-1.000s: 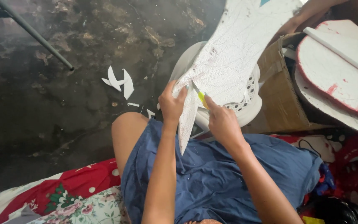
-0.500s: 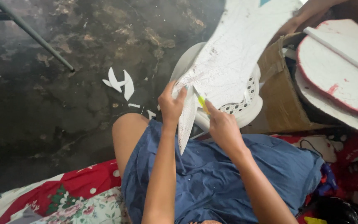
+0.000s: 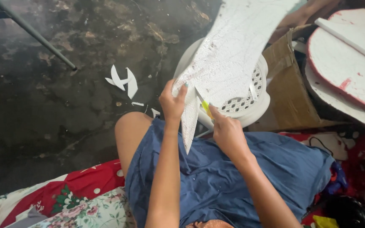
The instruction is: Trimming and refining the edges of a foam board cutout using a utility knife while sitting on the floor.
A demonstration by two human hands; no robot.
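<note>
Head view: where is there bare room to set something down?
The dark stained floor is bare left of the small white offcuts. Crowded right: white plastic stool, brown cardboard box, red-edged white foam boards.

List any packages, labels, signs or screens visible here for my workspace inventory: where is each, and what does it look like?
Cardboard box: brown, open-topped, on the floor right of the white plastic stool, behind the white foam sheet that the left hand and right hand hold.
No labels, signs or screens are visible.
</note>
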